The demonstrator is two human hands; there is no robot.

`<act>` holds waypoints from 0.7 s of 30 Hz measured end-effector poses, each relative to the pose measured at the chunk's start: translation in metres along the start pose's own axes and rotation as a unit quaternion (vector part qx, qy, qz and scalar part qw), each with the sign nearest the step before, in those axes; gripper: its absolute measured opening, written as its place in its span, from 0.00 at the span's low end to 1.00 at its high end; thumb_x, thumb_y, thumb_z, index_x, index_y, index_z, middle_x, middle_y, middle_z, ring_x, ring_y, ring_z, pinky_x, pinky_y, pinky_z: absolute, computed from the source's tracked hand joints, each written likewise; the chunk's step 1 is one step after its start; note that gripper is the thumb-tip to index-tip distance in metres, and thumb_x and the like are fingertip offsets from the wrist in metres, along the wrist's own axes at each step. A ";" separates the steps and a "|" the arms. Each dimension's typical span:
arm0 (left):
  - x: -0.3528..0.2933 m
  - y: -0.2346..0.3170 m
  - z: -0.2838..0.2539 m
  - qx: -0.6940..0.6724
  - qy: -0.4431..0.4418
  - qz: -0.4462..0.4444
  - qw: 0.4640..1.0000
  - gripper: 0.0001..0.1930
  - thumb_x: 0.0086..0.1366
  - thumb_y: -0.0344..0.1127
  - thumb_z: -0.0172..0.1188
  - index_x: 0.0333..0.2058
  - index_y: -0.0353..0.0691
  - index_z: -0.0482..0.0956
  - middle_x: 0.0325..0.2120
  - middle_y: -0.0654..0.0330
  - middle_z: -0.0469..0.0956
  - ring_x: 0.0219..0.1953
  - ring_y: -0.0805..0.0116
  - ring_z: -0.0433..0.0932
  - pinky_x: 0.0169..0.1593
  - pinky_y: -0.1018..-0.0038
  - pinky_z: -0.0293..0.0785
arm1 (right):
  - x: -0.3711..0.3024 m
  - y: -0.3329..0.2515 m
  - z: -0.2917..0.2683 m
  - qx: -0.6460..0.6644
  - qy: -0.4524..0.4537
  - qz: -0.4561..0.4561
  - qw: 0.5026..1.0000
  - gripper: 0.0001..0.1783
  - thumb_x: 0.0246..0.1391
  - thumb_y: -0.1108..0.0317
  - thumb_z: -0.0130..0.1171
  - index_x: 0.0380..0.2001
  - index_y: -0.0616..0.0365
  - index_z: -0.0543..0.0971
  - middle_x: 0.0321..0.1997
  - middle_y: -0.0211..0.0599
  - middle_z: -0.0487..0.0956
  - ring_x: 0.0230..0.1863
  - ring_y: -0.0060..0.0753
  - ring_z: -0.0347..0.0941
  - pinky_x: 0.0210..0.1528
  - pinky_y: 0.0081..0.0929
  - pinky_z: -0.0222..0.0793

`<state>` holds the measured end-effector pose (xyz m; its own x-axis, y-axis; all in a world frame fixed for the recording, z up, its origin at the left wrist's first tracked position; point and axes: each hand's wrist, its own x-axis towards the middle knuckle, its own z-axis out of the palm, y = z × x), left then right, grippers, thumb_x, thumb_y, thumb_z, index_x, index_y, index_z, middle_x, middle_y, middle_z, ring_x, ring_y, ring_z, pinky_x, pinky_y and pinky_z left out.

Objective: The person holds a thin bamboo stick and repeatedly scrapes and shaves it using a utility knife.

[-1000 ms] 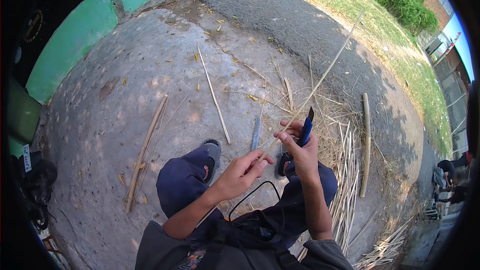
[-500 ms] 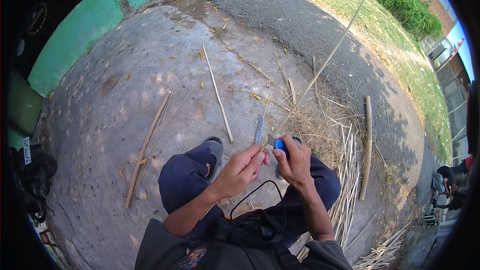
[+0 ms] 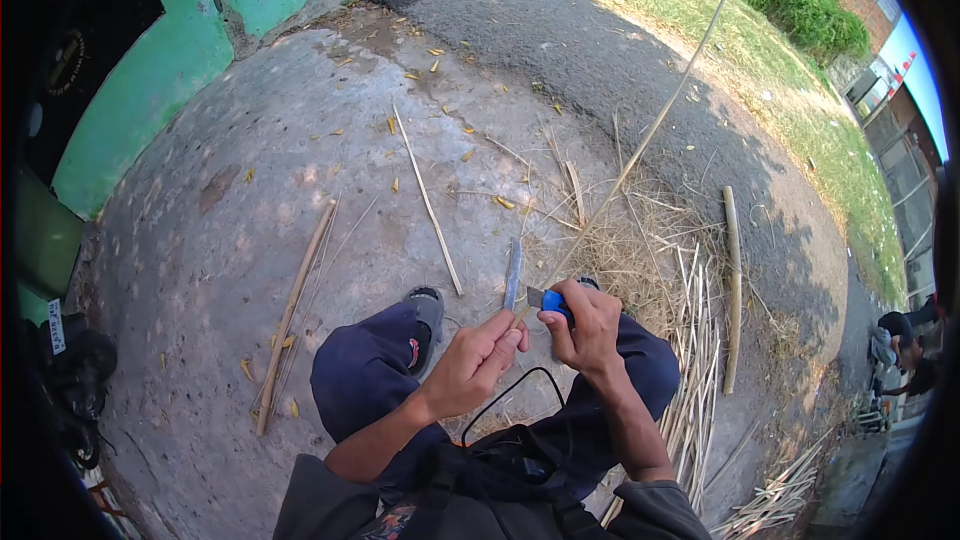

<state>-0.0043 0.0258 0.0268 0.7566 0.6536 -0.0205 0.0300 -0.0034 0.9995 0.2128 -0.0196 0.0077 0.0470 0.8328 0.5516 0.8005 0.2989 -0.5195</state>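
My left hand (image 3: 468, 368) pinches the near end of a long, thin bamboo strip (image 3: 660, 120), which slants up and away to the right. In my right hand (image 3: 594, 328) is a blue-handled cutter knife (image 3: 554, 307). Its short blade points left, close beside the strip just beyond my left fingertips; whether it touches cannot be made out. Just past my left hand, a long grey metal blade (image 3: 513, 275) stands out from the ground between my feet; its lower end is hidden.
Bamboo strips (image 3: 690, 370) lie heaped by my right leg, with shavings (image 3: 625, 250) beyond. Thicker bamboo pieces rest at right (image 3: 731, 290) and left (image 3: 295, 315); a pale strip (image 3: 428, 200) lies ahead. A green wall (image 3: 140, 120) stands at left. Another person (image 3: 900, 350) is far right.
Both hands have come slightly nearer to me, the left also a little to the left. The knife and strip have shifted with them. The grips look the same.
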 end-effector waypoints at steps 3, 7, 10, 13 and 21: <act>-0.008 0.001 0.004 -0.068 -0.027 -0.017 0.997 0.12 0.81 0.37 0.46 0.39 0.36 0.73 0.17 0.68 0.62 0.20 0.80 0.60 0.27 0.75 0.58 | 0.000 -0.002 -0.005 0.003 0.027 -0.002 1.000 0.18 0.62 0.52 0.66 0.34 0.57 0.79 0.20 0.38 0.75 0.20 0.45 0.74 0.25 0.38 0.67; -0.025 0.003 0.011 -0.090 -0.064 -0.026 0.994 0.12 0.84 0.37 0.44 0.43 0.34 0.70 0.17 0.74 0.56 0.17 0.85 0.52 0.24 0.80 0.50 | 0.008 0.004 -0.020 0.000 0.084 0.059 0.995 0.16 0.62 0.55 0.66 0.34 0.57 0.78 0.19 0.38 0.72 0.18 0.45 0.72 0.24 0.37 0.63; -0.037 0.002 0.014 -0.101 -0.046 -0.029 0.993 0.12 0.84 0.36 0.43 0.43 0.34 0.70 0.17 0.74 0.57 0.17 0.85 0.53 0.23 0.80 0.51 | 0.017 0.001 -0.022 -0.039 0.111 0.007 0.993 0.16 0.62 0.55 0.66 0.34 0.57 0.78 0.18 0.38 0.71 0.18 0.45 0.70 0.24 0.37 0.63; -0.060 -0.004 0.021 -0.072 -0.047 -0.030 0.996 0.12 0.84 0.36 0.44 0.42 0.34 0.70 0.17 0.73 0.58 0.18 0.85 0.53 0.23 0.81 0.52 | 0.028 0.020 -0.035 0.010 0.158 0.084 0.984 0.16 0.68 0.55 0.61 0.34 0.58 0.77 0.17 0.40 0.71 0.18 0.45 0.70 0.24 0.38 0.61; -0.109 -0.020 0.021 -0.039 -0.005 -0.060 0.997 0.12 0.84 0.35 0.45 0.40 0.33 0.71 0.18 0.72 0.60 0.18 0.85 0.54 0.23 0.80 0.53 | 0.043 0.030 -0.040 -0.064 0.182 0.152 0.969 0.19 0.71 0.50 0.58 0.38 0.56 0.79 0.19 0.44 0.74 0.20 0.49 0.73 0.27 0.43 0.62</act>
<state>-0.0736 -0.0612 0.0090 0.7575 0.6378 -0.1393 0.0699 0.1329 0.9887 0.2631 0.0068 0.0421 0.4807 0.6469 0.5921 0.7838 -0.0142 -0.6208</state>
